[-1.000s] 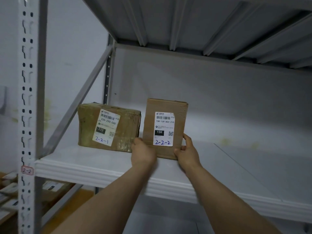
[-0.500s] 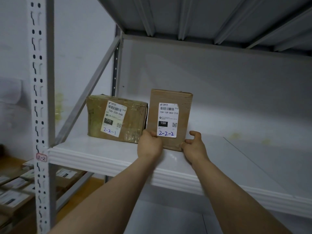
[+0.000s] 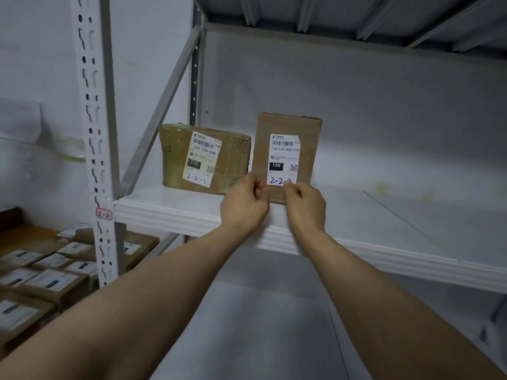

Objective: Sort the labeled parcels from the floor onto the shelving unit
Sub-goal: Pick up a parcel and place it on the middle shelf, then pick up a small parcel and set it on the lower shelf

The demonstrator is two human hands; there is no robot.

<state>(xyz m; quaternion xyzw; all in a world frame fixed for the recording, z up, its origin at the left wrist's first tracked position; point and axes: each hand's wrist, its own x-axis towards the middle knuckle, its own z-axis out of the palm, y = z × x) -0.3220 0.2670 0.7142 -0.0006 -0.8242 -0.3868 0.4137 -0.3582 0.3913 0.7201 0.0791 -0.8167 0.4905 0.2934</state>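
1 upright parcel point(image 3: 285, 124) beside taped parcel point(image 3: 172, 157) at shelf point(image 3: 384, 215) left end, room rightward, left hand point(image 3: 242, 205), right hand point(image 3: 306, 205), fingers point(image 3: 256, 185) curled

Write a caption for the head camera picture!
Left hand and right hand at the upright 15H parcel, beside the 220 parcel on the shelf.

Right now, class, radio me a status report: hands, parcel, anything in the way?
Left hand and right hand: fingers curled at base of tall box, grip unclear. It stands upright on shelf, beside low box. Nothing in the way.

Left hand point(image 3: 244, 205), right hand point(image 3: 306, 208) at upright 2-2-2 parcel point(image 3: 286, 154) on shelf point(image 3: 384, 218)
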